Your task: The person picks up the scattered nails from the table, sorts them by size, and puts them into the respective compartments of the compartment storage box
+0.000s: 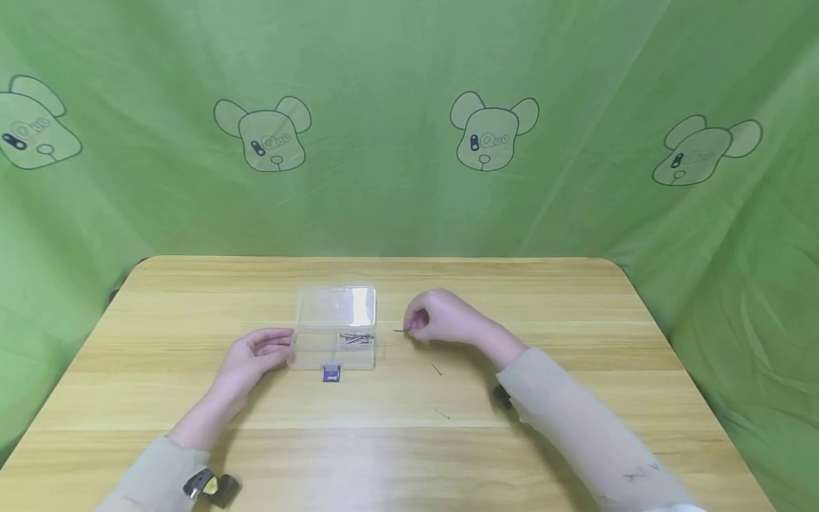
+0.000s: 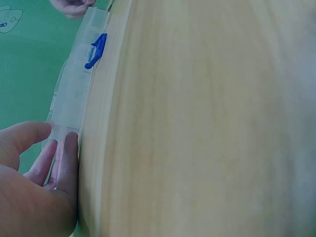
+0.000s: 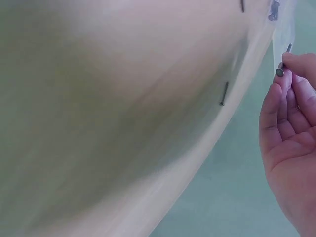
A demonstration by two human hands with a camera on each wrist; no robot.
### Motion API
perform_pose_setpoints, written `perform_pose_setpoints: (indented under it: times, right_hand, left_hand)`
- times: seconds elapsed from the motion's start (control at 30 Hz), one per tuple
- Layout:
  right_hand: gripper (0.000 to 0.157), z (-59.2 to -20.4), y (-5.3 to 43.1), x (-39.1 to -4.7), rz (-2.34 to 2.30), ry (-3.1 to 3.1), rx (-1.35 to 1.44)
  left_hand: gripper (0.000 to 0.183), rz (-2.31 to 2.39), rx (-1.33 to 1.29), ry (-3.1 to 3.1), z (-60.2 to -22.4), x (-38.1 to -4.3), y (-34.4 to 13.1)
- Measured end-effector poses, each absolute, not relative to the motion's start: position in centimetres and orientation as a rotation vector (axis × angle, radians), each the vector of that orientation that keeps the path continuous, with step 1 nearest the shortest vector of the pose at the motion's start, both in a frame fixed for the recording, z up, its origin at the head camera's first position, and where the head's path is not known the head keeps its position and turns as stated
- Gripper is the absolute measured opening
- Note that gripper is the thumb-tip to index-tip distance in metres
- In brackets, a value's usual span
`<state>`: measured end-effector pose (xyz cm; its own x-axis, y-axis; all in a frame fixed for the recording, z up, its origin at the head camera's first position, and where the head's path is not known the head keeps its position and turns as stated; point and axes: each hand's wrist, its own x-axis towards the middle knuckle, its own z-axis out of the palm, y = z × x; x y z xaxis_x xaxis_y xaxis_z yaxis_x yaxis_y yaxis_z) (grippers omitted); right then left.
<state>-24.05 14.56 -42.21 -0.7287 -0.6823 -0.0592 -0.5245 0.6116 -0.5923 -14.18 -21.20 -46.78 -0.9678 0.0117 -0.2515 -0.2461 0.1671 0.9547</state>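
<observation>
A clear plastic compartment box lies on the table with its transparent lid raised at the back and its blue latch at the front. Several nails sit in its back right compartment. My left hand touches the box's left end with extended fingers; the left wrist view shows the fingertips right at that end. Just right of the box, my right hand pinches a nail between thumb and fingertips, its head toward the wrist camera and its shank toward the box.
Two loose nails lie on the wooden table right of the box, one farther back and one nearer the front. A green curtain with printed bear heads hangs behind the table and along its right side.
</observation>
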Motion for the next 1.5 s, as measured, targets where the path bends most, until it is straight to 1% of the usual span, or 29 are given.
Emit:
perform_pose_setpoints:
  times: [0.43,0.83,1.03,1.5]
  right_hand:
    - [0.014,-41.3,10.9,-24.8,-0.835,2.517,-1.026]
    - [0.011,-41.3,7.9,-24.8,-0.797,2.497,-1.088]
    - [0.014,-41.4,6.8,-24.8,-0.756,2.487,-1.141]
    - [0.010,-42.2,5.3,-24.8,-0.684,2.460,-1.166]
  left_hand:
    - [0.053,1.884,-0.232,2.237,-46.7,-14.1,-21.1]
    - [0.053,1.876,-0.226,2.246,-46.6,-14.2,-21.1]
    - [0.053,1.879,-0.230,2.239,-46.6,-14.2,-21.1]
    - [0.053,1.899,-0.232,2.229,-46.8,-14.1,-21.1]
